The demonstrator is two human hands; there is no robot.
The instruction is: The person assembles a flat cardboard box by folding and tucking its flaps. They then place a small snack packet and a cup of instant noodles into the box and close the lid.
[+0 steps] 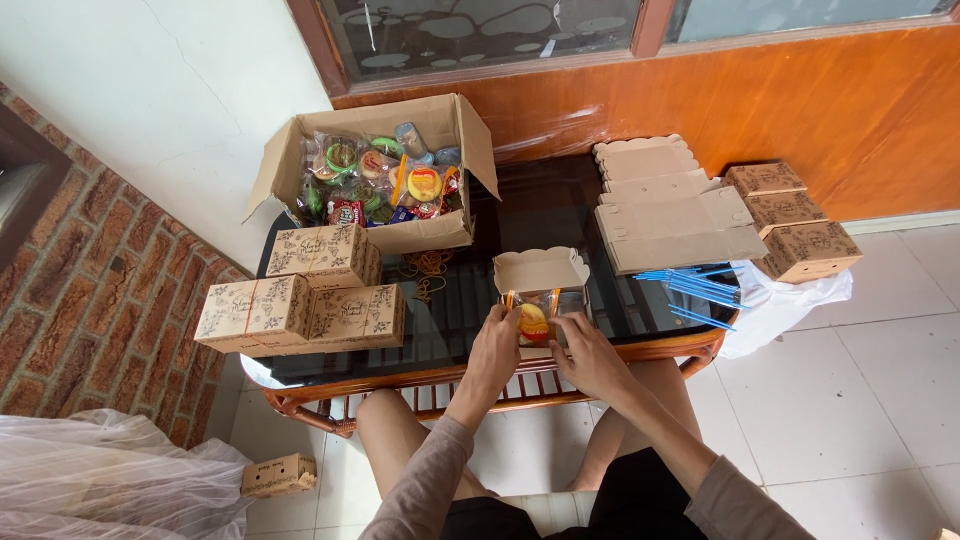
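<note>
An open small kraft box (541, 272) with a scalloped lid stands near the front edge of a dark glass-topped table (470, 300). Inside it lie wrapped snacks, one yellow and red (533, 320). My left hand (496, 345) rests on the box's left front side, fingers against its wall. On the right front side my right hand (583, 350) presses the box. Both hands touch the box at once.
A big open carton of wrapped snacks (385, 180) sits at the back left. Three closed printed boxes (300, 295) are stacked left. Flat unfolded boxes (665, 205), blue straws (700, 285), more closed boxes (795, 220) on white cloth, rubber bands (428, 265) and a plastic bag (100, 480) lie around.
</note>
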